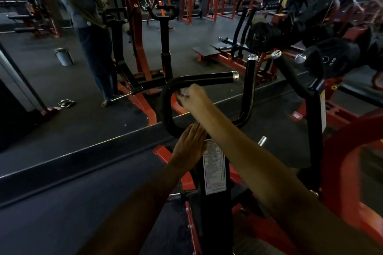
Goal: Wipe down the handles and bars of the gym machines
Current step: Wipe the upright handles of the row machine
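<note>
A black curved handle bar with a chrome end cap rises from a red and black gym machine in front of me. My right hand reaches across and pinches a small pale cloth against the underside of the bar's bend. My left hand lies flat with straight fingers on the lower part of the bar, near the machine's black post. A second upright black handle stands to the right.
A wall mirror stands just ahead, showing a person's reflection, a small bin and more machines. Weight plates on a loaded arm sit at right. The red frame curves close at my right.
</note>
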A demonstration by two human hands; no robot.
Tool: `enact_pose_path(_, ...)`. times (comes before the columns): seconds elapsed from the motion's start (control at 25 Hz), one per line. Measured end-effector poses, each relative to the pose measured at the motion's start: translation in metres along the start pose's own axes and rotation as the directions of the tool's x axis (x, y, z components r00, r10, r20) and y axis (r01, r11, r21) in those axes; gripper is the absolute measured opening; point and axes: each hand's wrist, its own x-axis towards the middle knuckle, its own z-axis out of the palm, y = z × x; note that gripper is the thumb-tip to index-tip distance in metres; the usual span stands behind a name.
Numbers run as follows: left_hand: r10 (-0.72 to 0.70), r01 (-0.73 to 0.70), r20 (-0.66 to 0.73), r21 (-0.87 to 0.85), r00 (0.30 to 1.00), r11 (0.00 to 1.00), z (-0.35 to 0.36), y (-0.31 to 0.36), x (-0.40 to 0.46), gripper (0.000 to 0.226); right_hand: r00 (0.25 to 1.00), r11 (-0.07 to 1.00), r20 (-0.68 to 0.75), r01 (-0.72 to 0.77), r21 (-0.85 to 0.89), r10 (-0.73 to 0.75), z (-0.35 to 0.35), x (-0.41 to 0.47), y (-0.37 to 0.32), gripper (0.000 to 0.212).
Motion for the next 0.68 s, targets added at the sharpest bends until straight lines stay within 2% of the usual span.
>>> enact_pose_path(0.04, -0.026, 0.027, 0.024, -0.025, 0.999, 0.999, -0.006, 0.0, -0.001, 0.052, 0.995, 0.994, 0.018, -0.094, 0.052, 0.093, -0.004, 0.003, 0.003, 0.027)
enact_pose_path(0.08, -0.003, 0.007, -0.068, 0.06, 0.998, 0.998, -0.003, -0.001, -0.002, 0.055, 0.98, 0.98, -0.002, -0.199, 0.01, 0.199, -0.016, 0.003, 0.007, 0.024)
enact_pose_path(0.16, 0.002, 0.003, -0.069, 0.073, 0.998, 0.997, 0.0, 0.002, -0.006, 0.06, 0.9, 0.899, -0.038, -0.432, 0.068, 0.435, -0.044, 0.005, 0.029, 0.025)
enact_pose_path(0.2, -0.035, 0.036, -0.007, 0.026, 0.999, 0.999, -0.005, 0.001, -0.005, 0.061, 0.86, 0.854, -0.073, -0.486, 0.186, 0.505, -0.053, 0.011, 0.042, 0.027)
enact_pose_path(0.28, -0.004, 0.006, -0.037, 0.044, 0.999, 0.999, -0.003, -0.001, -0.004, 0.06, 0.898, 0.893, -0.111, -0.398, 0.21, 0.426, -0.058, 0.011, 0.043, 0.021)
enact_pose_path(0.32, -0.008, 0.01, -0.035, 0.06, 0.999, 0.998, -0.006, 0.0, -0.003, 0.06, 0.921, 0.9, -0.106, -0.334, 0.279, 0.375, -0.054, 0.009, 0.036, 0.015)
enact_pose_path(0.36, -0.022, 0.023, -0.021, 0.036, 1.0, 0.999, -0.008, 0.0, -0.004, 0.06, 0.919, 0.827, -0.107, -0.285, 0.485, 0.379, -0.05, 0.01, 0.031, 0.019)
enact_pose_path(0.4, -0.022, 0.023, -0.037, 0.029, 0.999, 0.999, -0.006, 0.001, -0.004, 0.059, 0.902, 0.841, -0.197, -0.256, 0.476, 0.385, -0.047, 0.012, 0.025, 0.02)
enact_pose_path(0.48, -0.029, 0.029, -0.035, 0.014, 0.999, 0.999, -0.004, 0.0, -0.005, 0.059, 0.847, 0.937, -0.431, -0.198, 0.289, 0.312, -0.05, 0.017, 0.038, 0.021)
enact_pose_path(0.52, -0.026, 0.027, -0.032, 0.026, 0.999, 0.999, -0.004, -0.001, -0.005, 0.06, 0.828, 0.983, -0.534, -0.101, 0.155, 0.17, -0.055, 0.02, 0.05, 0.028)
enact_pose_path(0.56, -0.019, 0.02, -0.035, 0.029, 0.999, 0.999, -0.006, -0.001, -0.004, 0.06, 0.83, 0.993, -0.558, -0.073, -0.091, 0.01, -0.057, 0.027, 0.065, 0.037)
enact_pose_path(0.6, -0.007, 0.008, -0.05, 0.021, 0.999, 1.0, -0.004, -0.001, -0.005, 0.06, 0.873, 0.948, -0.48, -0.074, -0.308, -0.088, -0.054, 0.036, 0.072, 0.042)
enact_pose_path(0.68, -0.008, 0.009, -0.035, 0.04, 0.999, 0.999, -0.005, -0.001, -0.006, 0.059, 0.932, 0.92, -0.345, -0.039, -0.39, -0.107, -0.038, 0.049, 0.061, 0.033)
